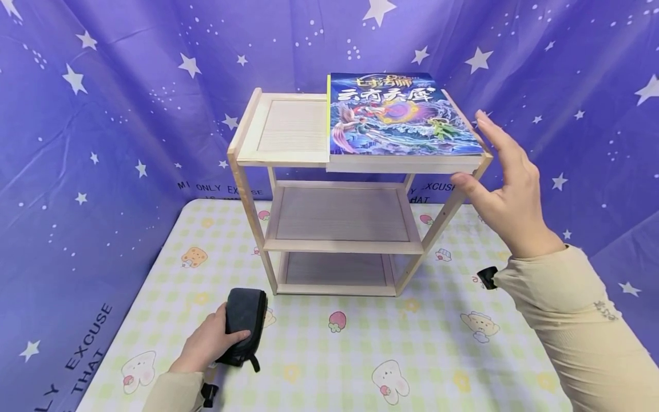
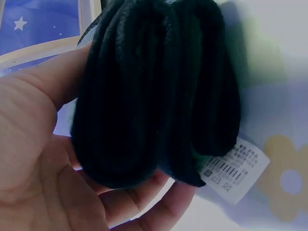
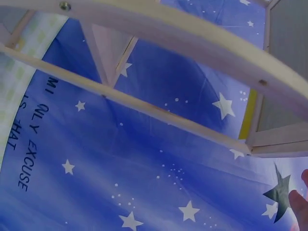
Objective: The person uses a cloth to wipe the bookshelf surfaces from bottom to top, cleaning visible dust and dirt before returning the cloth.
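My left hand (image 1: 208,340), low over the front left of the table, grips a dark blue-grey folded cloth (image 1: 243,320) with a small black loop at its lower end. In the left wrist view, its thick rolled layers sit between thumb and fingers, and a white printed label (image 2: 234,173) sticks out. My right hand (image 1: 515,191) is raised at the right side of a pale wooden shelf (image 1: 342,246), fingers spread and thumb near the shelf's front right corner. A thick book (image 1: 401,117) with a colourful blue cover lies flat on the right part of the top board.
The three-tier shelf stands at the back of a table with a green checked cloth (image 1: 309,349). A purple-blue curtain (image 1: 128,86) with white stars hangs behind and at the sides. Bare board (image 1: 293,126) shows left of the book.
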`<state>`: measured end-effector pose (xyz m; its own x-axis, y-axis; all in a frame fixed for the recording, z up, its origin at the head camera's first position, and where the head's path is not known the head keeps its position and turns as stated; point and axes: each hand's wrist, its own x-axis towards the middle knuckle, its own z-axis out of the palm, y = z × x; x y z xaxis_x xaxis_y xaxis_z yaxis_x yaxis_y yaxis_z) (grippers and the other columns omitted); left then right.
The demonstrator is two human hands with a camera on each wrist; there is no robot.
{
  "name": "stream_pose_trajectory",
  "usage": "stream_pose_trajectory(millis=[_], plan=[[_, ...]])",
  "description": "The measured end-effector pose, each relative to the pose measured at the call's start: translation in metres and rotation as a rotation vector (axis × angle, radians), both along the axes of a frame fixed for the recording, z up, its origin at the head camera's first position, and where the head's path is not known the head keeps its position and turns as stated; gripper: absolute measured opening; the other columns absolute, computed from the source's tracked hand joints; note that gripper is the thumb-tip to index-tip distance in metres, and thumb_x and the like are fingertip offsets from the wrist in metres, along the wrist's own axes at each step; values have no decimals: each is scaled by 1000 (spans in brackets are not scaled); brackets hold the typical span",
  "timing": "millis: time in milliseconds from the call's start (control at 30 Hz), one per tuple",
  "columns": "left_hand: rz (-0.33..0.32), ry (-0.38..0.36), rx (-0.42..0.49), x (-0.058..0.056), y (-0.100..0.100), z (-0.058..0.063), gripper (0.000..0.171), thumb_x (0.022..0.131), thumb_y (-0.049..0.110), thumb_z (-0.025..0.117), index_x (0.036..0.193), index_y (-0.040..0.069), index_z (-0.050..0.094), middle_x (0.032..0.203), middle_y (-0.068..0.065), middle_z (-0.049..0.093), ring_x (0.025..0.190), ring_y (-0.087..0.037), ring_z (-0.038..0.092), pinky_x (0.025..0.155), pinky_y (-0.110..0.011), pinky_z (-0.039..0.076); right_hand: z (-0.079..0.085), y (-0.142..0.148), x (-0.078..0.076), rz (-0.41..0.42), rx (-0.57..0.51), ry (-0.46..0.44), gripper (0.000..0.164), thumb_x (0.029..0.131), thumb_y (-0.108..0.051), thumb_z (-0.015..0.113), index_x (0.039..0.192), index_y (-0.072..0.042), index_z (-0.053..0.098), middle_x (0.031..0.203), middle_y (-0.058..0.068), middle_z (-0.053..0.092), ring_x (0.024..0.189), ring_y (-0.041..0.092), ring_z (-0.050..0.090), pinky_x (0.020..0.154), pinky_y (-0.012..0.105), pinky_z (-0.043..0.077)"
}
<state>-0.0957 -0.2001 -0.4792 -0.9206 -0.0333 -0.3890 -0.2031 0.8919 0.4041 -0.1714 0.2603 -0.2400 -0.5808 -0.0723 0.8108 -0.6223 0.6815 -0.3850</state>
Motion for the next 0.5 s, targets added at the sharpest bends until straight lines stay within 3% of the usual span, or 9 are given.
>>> stream_pose_trajectory(millis=[233, 500], plan=[[-11, 26, 66, -3, 0, -3, 96, 77, 42, 83, 139, -17, 41, 120, -33, 60, 110, -45, 61, 90, -55, 50, -2, 4, -10, 83, 4, -25, 89, 79, -73, 63, 141, -9, 54, 149, 3, 51, 136, 3, 46, 115, 26, 29], [12, 39, 131, -4, 5, -2, 80, 74, 34, 85, 123, -19, 51, 105, -25, 64, 92, -33, 64, 83, -50, 51, -7, -1, -13, 101, -77, -38, 89, 79, -71, 66, 136, -4, 56, 149, 5, 52, 145, 17, 37, 119, 31, 24]])
